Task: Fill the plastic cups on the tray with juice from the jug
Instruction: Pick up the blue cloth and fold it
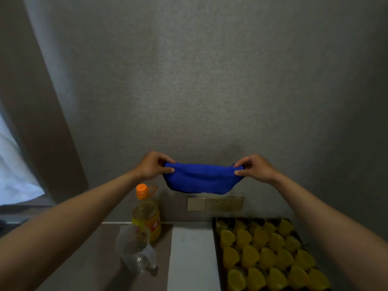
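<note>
While raised, both hands [206,168] pinch the blue cloth's [199,179] ends.

Royal blue cloth [198,178] with a thin dark edge, at the middle of the frame. Bright orange cap [141,189] and orange handle loop on a clear bottle [147,215], lower left of centre, with yellow label and some red print on it. Yellow-orange juice in clear plastic cups [270,259], in rows on a black tray [214,227], lower right. Transparent, colourless jug [136,248] at lower left. Plain grey, finely textured wall [199,80]. Pale gold switch and socket plate [215,203]. White strip [192,257] on a grey-brown counter [84,259].
</note>
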A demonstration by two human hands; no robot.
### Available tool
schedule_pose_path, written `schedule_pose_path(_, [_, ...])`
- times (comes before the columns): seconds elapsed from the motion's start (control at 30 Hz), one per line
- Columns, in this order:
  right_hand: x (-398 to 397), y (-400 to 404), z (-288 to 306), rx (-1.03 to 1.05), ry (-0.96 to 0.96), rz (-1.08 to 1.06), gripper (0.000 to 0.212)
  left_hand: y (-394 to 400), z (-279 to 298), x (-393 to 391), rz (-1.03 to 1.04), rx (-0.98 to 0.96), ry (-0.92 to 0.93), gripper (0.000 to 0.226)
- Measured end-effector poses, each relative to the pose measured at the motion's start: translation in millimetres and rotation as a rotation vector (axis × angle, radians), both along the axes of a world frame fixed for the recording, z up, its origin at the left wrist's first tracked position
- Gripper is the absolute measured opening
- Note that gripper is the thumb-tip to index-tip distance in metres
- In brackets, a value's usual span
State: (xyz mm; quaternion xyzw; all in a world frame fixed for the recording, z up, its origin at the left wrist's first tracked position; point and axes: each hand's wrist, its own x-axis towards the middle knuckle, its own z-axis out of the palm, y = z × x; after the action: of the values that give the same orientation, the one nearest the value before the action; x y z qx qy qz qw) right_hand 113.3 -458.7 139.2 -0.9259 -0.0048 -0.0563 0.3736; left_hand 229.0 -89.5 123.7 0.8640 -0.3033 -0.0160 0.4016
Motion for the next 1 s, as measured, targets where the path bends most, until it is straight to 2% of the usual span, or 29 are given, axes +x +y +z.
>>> schedule_pose_path(0.07, [4.2, -3.8, -6.1, -0.193, 0.020, -0.013, 0.003, -2.3, 0.2, 0.5, 0.037, 0.047, -0.163, 0.015])
schedule_pose_path(0.13, [8.0, -3.4, -11.3, -0.325, 0.082, -0.018, 0.017, -8.2, 2.9, -1.1, 0.020, 0.016, -0.222, 0.015])
schedule_pose_path(0.27, [5.6, 19.0, -10.9, -0.460, 0.223, 0.014, 0.018, -32.9, 17.6, -10.3, -0.117, -0.081, -0.138, 0.008])
schedule_pose_path(0.33, [7.2, 34.1, -13.6, -0.458, 0.290, 0.054, 0.040, -47.9, 28.3, -16.4, -0.167, -0.085, -0.178, 0.010])
schedule_pose_path(0.43, [9.6, 59.0, -13.9, -0.202, 0.287, 0.158, 0.073, -65.2, 44.8, -23.9, -0.256, -0.031, -0.258, 0.003])
schedule_pose_path(0.5, [10.6, 77.6, -12.0, 0.019, 0.258, 0.285, 0.078, -70.1, 50.9, -26.1, -0.278, 0.017, -0.295, 0.006])
schedule_pose_path(0.57, [10.3, 96.2, -10.7, 0.186, 0.223, 0.361, 0.066, -69.9, 53.6, -26.1, -0.289, 0.060, -0.354, 0.008])
schedule_pose_path(0.67, [10.6, 116.6, -11.0, 0.391, 0.209, 0.362, 0.045, -64.3, 55.8, -26.1, -0.321, 0.093, -0.393, 0.007])
schedule_pose_path(0.83, [6.6, 129.2, -12.5, 0.383, 0.268, 0.346, 0.030, -48.9, 52.4, -18.9, -0.176, 0.090, -0.386, 0.037])
schedule_pose_path(0.9, [1.6, 133.1, -13.0, 0.403, 0.263, 0.363, 0.022, -44.5, 48.7, -18.1, -0.090, 0.086, -0.366, 0.042])
schedule_pose_path(1.0, [-2.7, 135.3, -12.9, 0.460, 0.267, 0.378, 0.022, -39.4, 43.0, -19.5, 0.017, 0.082, -0.287, 0.044])
